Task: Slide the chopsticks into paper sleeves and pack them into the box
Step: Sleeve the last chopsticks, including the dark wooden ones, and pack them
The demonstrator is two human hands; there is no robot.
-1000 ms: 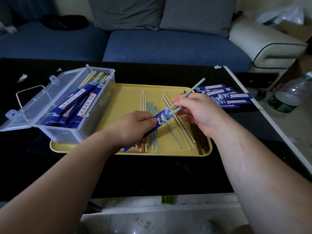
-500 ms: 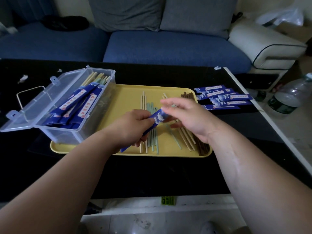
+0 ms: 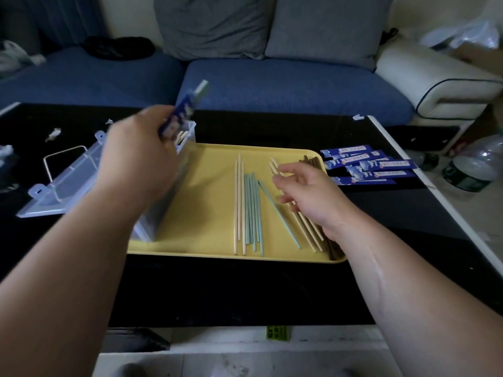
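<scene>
head cam, looking down at a black table (image 3: 245, 289) with a yellow tray (image 3: 206, 186) on it. the left hand (image 3: 136, 156) is up over the clear plastic box (image 3: 160, 213), fingers curled tight round a blue paper sleeve (image 3: 181, 115) with mint-green chopstick tips (image 3: 202, 88) poking out of the top end. it's motion-blurred, and the sleeve is held tilted above the far end of the box, not lying in it. the box sits on the left part of the tray, and its lid (image 3: 62, 183) hangs open to the left on the table. the right hand (image 3: 307, 191) is low over the right side of the tray, fingers loose and a bit bent, holding nothing as far as i can see, fingertips right at a bunch of pale wooden chopsticks (image 3: 304, 229). dark brown chopsticks (image 3: 313, 161) lie just past them by the tray's right edge. mid tray there are loose green chopsticks (image 3: 253, 210) next to a few more pale ones (image 3: 239, 202). a pile of empty blue sleeves (image 3: 367, 167) sits on the table just right of the tray. a water bottle (image 3: 473, 167) and a blue sofa (image 3: 272, 83) are further off.
</scene>
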